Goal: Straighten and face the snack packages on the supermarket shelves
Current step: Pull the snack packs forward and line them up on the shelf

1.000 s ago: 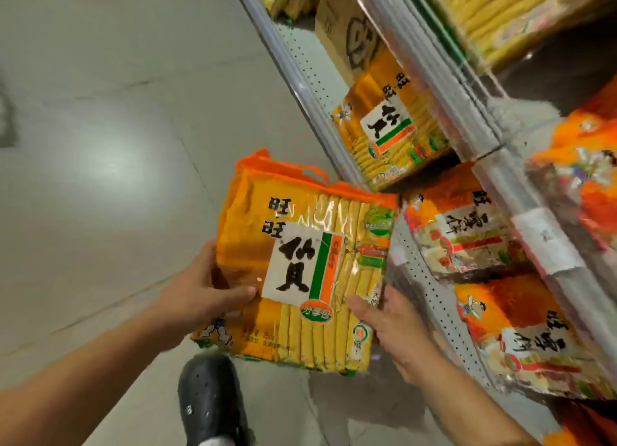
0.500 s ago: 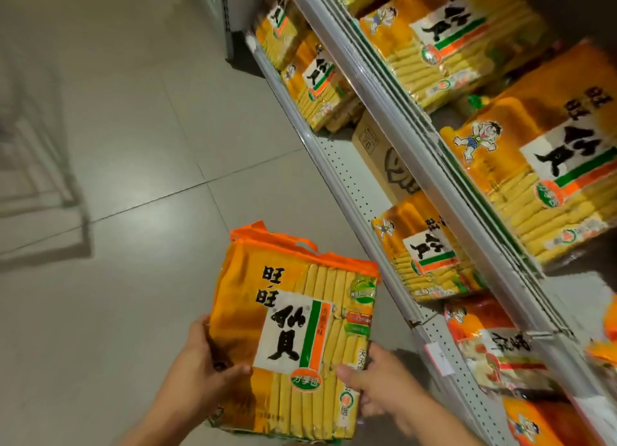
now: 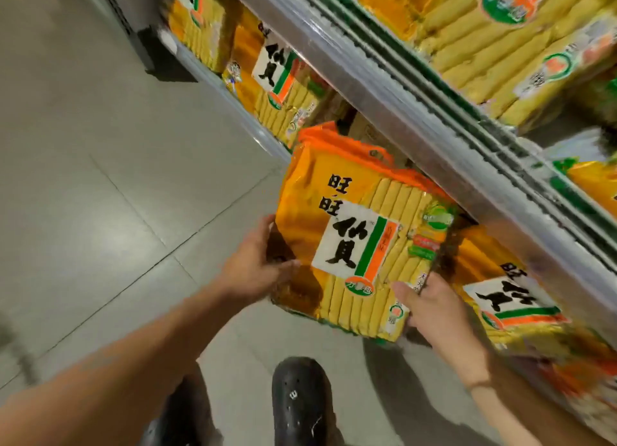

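I hold a large orange and yellow rice cracker package (image 3: 360,232) upright, its label facing me, at the front of the bottom shelf. My left hand (image 3: 257,268) grips its left edge with the thumb on the front. My right hand (image 3: 430,312) grips its lower right corner. The package's orange top edge sits just under the metal shelf rail (image 3: 400,105). A matching package (image 3: 507,298) lies on the bottom shelf right of it, and another (image 3: 280,81) stands farther along the shelf.
The shelf above carries more yellow packages (image 3: 500,38) behind the rail. Grey tiled floor (image 3: 100,178) spreads to the left. My black shoe (image 3: 300,402) is below the held package. A cardboard box shows behind the package's top.
The package has moved right and up, from over the aisle floor to the front of the bottom shelf under the rail. Both hands keep the same grip.
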